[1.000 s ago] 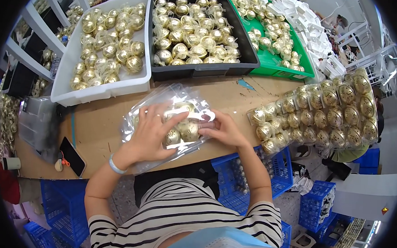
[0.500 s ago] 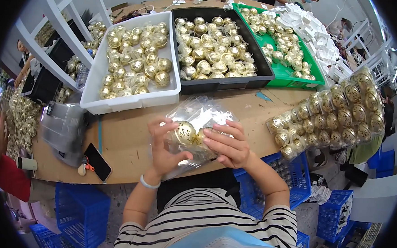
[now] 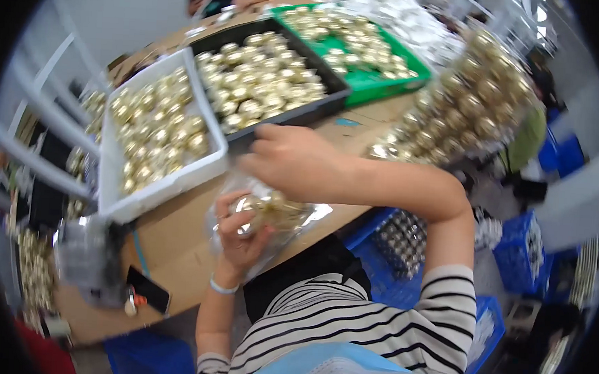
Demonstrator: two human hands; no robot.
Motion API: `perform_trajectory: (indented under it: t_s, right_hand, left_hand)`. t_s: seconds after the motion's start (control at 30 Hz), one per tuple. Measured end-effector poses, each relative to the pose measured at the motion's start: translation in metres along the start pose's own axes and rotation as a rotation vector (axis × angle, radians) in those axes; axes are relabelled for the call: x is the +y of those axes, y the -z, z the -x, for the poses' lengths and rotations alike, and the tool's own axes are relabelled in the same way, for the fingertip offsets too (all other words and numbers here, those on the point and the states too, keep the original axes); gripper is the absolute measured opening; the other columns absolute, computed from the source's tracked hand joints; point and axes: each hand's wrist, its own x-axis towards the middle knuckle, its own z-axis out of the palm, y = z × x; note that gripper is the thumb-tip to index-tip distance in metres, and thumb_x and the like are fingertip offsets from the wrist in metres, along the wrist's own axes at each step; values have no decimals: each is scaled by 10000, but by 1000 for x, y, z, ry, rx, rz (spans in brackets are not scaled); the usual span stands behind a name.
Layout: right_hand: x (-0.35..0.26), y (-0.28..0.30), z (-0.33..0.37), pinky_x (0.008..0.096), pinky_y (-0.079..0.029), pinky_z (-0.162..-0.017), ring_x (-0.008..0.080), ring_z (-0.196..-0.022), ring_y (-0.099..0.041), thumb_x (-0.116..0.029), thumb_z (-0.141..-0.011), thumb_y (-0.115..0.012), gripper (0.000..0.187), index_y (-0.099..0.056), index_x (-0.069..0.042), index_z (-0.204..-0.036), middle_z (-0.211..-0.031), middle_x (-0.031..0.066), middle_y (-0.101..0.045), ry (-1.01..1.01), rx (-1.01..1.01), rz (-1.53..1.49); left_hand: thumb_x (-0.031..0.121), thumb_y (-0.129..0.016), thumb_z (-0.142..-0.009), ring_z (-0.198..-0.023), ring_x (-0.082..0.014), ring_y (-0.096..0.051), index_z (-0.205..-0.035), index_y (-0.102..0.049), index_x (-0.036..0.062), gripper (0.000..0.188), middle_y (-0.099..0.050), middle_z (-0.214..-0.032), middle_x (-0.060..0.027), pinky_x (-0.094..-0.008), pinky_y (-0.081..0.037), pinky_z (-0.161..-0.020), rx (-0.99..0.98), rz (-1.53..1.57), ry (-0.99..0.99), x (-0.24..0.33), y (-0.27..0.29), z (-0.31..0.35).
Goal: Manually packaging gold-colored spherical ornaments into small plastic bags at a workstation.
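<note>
My left hand (image 3: 237, 236) is closed around shiny gold ball ornaments (image 3: 279, 213) and the clear plastic bag (image 3: 304, 222) about them, just above the table's near edge. The ornaments' dark markings are too smeared to make out. Raised over the bag, my right hand (image 3: 289, 161) has its forearm reaching across from the right. Its fingers look curled but are blurred by motion, and I cannot see anything in them. Beyond it stand a white tray (image 3: 218, 157) and a black tray (image 3: 341, 98), both filled with gold balls.
A green tray (image 3: 386, 91) of gold balls stands at the far right, beside a pile of white pieces (image 3: 406, 16). A clear pack of gold balls (image 3: 470, 104) lies right of my forearm. A phone (image 3: 150, 291) and grey plastic bundle (image 3: 89, 257) lie left. Blue crates (image 3: 393, 273) are below.
My right hand has left the ornaments and swung up and left over the bag. My left hand keeps its hold. The whole view has turned, with the trays shifted left.
</note>
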Motion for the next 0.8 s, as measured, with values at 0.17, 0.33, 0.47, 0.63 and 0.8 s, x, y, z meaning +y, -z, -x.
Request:
perform_trajectory:
  t_s: [0.17, 0.33, 0.47, 0.63, 0.8]
  right_hand:
    - [17, -5, -5, 474, -508, -684, 401, -685, -613, -247, -890, -668, 262, -679, 5, -817, -733, 186, -636, -17, 41, -622]
    - [42, -9, 50, 362, -466, -654, 247, -748, -589, -241, -893, -774, 311, -647, -10, -727, -820, 96, -607, -263, 323, -465]
    - [26, -50, 70, 384, -433, -1066, 259, -1330, -507, -141, -896, -763, 443, -631, -83, -1315, -1387, 131, -561, -302, 465, -598]
    - [-9, -83, 42, 364, -494, -1006, 247, -1220, -615, -38, -948, -659, 325, -658, -3, -1271, -1295, 147, -666, -363, 324, -1202]
    - [-13, -83, 65, 503, -446, -1031, 451, -1181, -594, -587, -1055, -189, 773, -675, -22, -1261, -1386, 241, -590, -124, 276, -498]
  left_hand:
    - [237, -733, -932, -1127, -354, -552, -1224, -427, 140, 434, -521, -1260, -263, -469, -453, -946, 45, -9, 36, 7, -2, 2]
    - [280, -733, -938, -1143, -346, -558, -1224, -407, 138, 457, -512, -1282, -261, -479, -438, -990, 57, 20, 27, -4, -8, 0]
    - [310, -746, -929, -1167, -356, -582, -1233, -413, 154, 477, -478, -1345, -277, -512, -475, -980, 59, 92, 56, -10, -4, -4]
    - [271, -813, -870, -1215, -406, -580, -1245, -421, 156, 555, -489, -1325, -214, -521, -487, -996, 46, -75, -22, -10, 22, -11]
    - [183, -919, -737, -1183, -369, -530, -1166, -608, 102, 536, -500, -1283, -134, -520, -479, -940, 169, 166, -218, -31, 3, 15]
